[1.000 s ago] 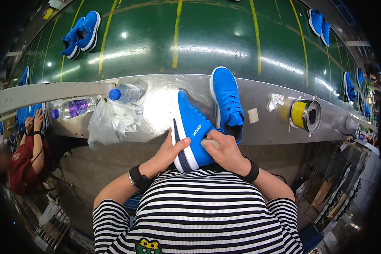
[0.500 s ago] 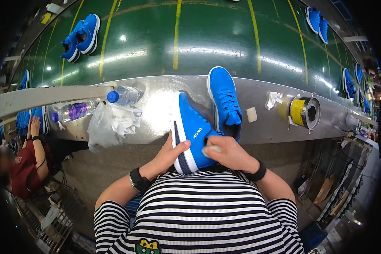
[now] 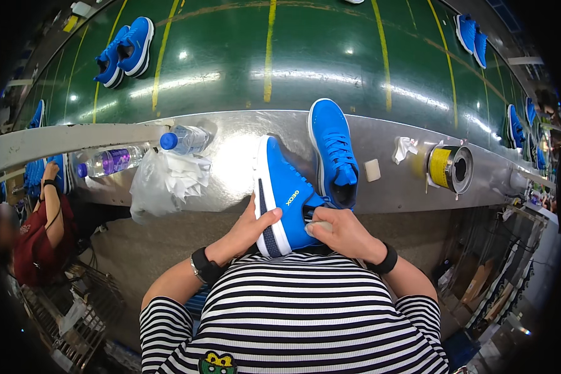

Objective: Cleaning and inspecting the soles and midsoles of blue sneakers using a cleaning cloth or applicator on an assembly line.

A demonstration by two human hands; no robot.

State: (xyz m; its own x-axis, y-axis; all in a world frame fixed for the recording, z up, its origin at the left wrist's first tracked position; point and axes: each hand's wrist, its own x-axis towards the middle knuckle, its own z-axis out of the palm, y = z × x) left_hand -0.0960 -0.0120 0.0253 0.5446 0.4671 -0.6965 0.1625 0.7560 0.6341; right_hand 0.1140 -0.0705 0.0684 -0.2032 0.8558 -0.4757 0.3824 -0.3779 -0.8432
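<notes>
Left hand clasps the white-soled heel side of a blue sneaker tilted on its side at the near edge of the metal table; right hand presses a small pale block against its opening. A second blue sneaker stands upright just beside it, with two clear plastic bottles and a crumpled plastic bag to the left.

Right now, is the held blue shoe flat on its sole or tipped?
Tipped: the shoe lies on its side, white sole edge facing left, gripped by left hand and right hand.
</notes>
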